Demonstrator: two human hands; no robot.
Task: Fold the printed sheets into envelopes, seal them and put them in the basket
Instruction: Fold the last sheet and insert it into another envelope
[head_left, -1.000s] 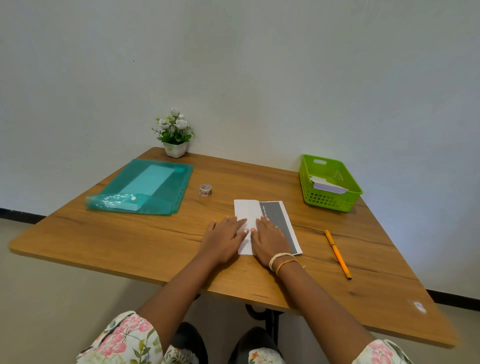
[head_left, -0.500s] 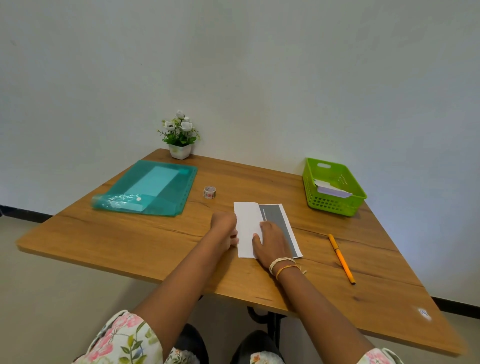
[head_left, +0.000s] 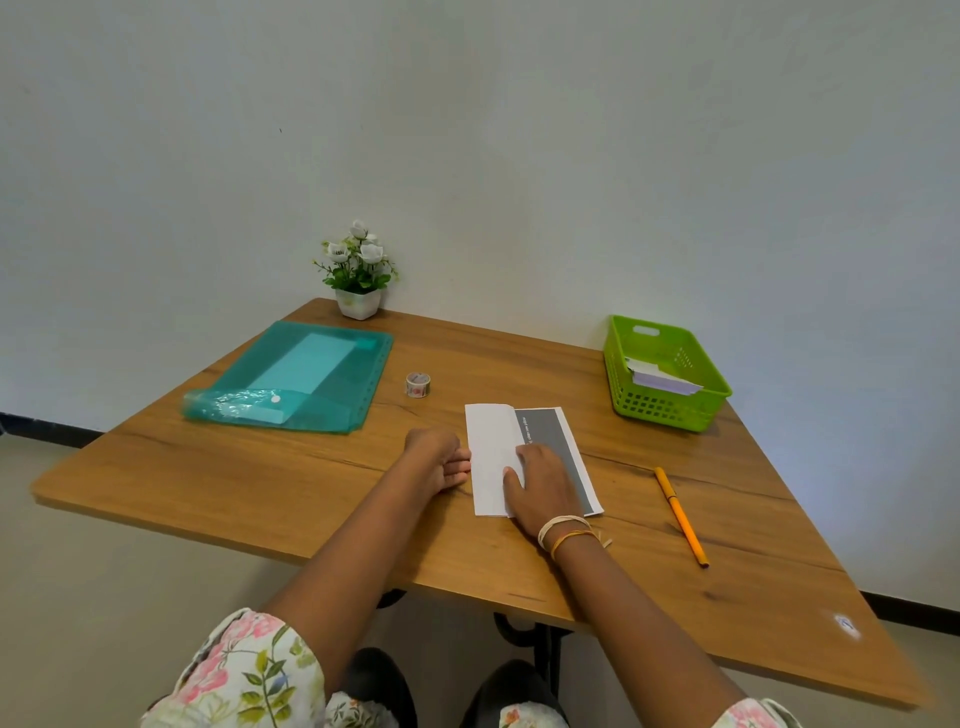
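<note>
A wooden table (head_left: 291, 499) with dark grain streaks stands against a plain, pale grey-green wall (head_left: 519, 156). Its black metal leg (head_left: 540, 649) curves beneath the near edge. The floor (head_left: 104, 597) is light beige, with a dark skirting strip (head_left: 52, 428) along the wall's foot.

The right hand (head_left: 545, 480) lies on the folded sheet (head_left: 491, 452); the left hand (head_left: 436, 460) just left, tape roll (head_left: 417, 385) beyond it, basket (head_left: 670, 410) far right.
</note>
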